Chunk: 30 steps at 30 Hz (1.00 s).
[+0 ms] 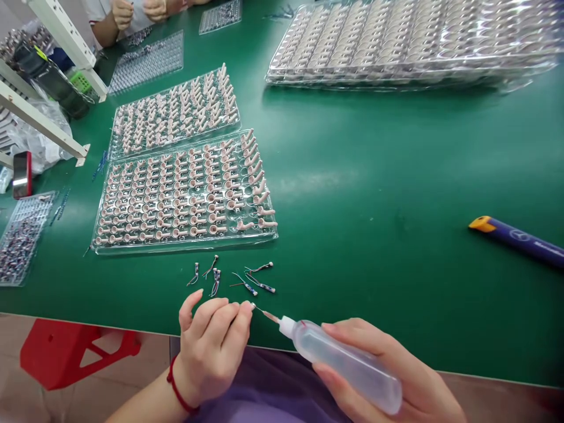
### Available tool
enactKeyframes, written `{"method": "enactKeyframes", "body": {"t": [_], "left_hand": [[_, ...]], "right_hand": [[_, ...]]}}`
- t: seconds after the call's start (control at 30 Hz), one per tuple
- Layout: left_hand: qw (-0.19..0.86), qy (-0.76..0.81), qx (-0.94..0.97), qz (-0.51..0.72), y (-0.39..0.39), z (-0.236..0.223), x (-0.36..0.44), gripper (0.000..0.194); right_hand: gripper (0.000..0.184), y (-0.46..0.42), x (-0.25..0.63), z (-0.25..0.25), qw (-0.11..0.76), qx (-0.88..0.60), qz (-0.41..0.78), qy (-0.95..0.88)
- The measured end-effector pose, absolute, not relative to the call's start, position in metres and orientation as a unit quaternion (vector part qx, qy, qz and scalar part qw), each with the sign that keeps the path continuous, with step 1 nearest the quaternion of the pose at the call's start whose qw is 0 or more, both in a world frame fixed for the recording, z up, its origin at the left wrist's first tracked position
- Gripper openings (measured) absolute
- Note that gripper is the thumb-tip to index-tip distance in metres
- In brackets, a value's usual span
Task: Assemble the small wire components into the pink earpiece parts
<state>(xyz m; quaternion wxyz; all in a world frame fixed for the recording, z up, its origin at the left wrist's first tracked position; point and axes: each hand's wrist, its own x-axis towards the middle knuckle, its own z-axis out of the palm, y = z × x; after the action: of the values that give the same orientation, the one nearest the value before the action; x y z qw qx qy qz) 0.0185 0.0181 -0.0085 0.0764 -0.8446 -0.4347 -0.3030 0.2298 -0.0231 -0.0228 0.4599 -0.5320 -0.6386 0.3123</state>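
Note:
My right hand (379, 364) is wrapped round a translucent squeeze bottle (348, 364) with a white cap and a thin needle tip. The bottle points left, its tip close to my left hand (215, 338). Between the thumb and fingers of that hand a small white-ended part (252, 305) is pinched; most of it is hidden. Whether the needle touches it I cannot tell. Just beyond lie several small wired components (259, 281) on the green table (374, 235). Behind them a clear tray (185, 245) holds rows of pale pink earphone shells (198, 200).
A second tray of pink shells (176, 111) lies behind the first. Stacked clear trays (396, 70) fill the far right. A blue-and-yellow box cutter (520, 235) lies at right. A phone (22, 175) and white shelf legs (48, 120) are at left. Another person's hands (122, 14) work across the table.

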Motion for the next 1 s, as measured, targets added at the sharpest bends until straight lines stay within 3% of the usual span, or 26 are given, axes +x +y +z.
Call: {"method": "enactKeyframes", "body": {"t": [0.8,0.9,1.0], "left_hand": [[0.069,-0.445,-0.833,-0.321,0.021,-0.006,0.018,0.015],[-0.012,-0.448,-0.825,-0.344,0.013,0.003,0.014,0.019],[-0.2,-0.457,-0.781,-0.375,-0.003,0.012,0.01,0.02]], "right_hand": [[0.023,-0.025,0.241,-0.025,0.47,-0.582,0.319,-0.582],[0.033,-0.016,0.244,-0.025,0.482,-0.604,0.335,-0.539],[0.037,-0.006,0.246,-0.029,0.493,-0.606,0.353,-0.515]]}}
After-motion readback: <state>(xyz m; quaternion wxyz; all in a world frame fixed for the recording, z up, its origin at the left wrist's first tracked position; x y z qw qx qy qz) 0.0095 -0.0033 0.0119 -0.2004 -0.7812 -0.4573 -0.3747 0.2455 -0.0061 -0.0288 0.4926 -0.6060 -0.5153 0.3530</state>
